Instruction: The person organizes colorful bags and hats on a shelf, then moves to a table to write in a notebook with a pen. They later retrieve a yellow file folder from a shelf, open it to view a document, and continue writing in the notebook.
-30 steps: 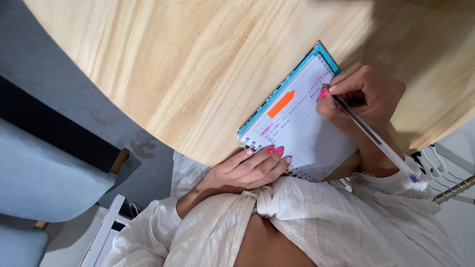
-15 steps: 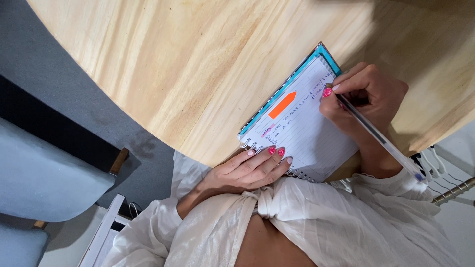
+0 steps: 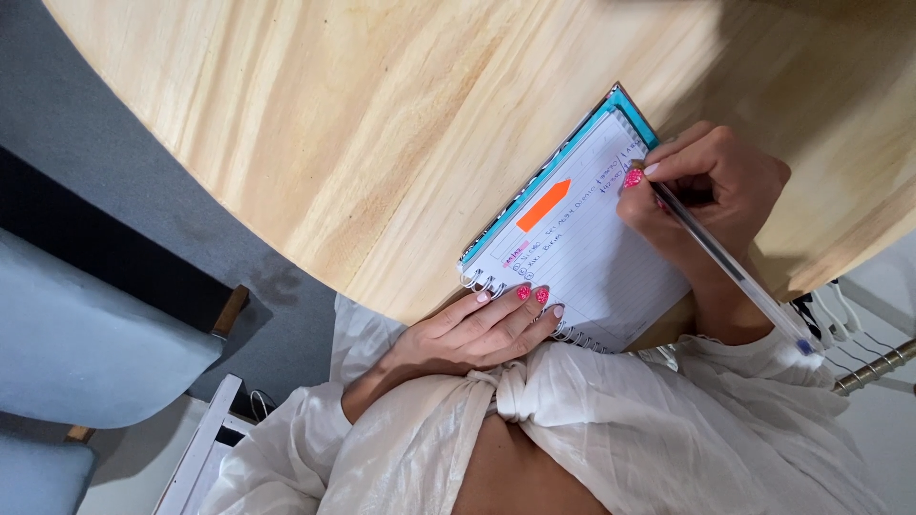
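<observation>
Notebook [image 3: 582,257] on round wooden table [image 3: 334,143], pale blue chair [image 3: 86,343] beside, grey floor [image 3: 105,181]

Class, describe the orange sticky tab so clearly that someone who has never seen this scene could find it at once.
Start at the round wooden table, then find the open spiral notebook at its near edge. The orange sticky tab lies on the lined page near the teal cover edge, the only bright arrow-shaped mark among faint handwriting.

Notebook [image 3: 582,243] on table [image 3: 334,124] (near its edge), left hand [image 3: 472,329] on its corner, chair [image 3: 86,343] left
</observation>
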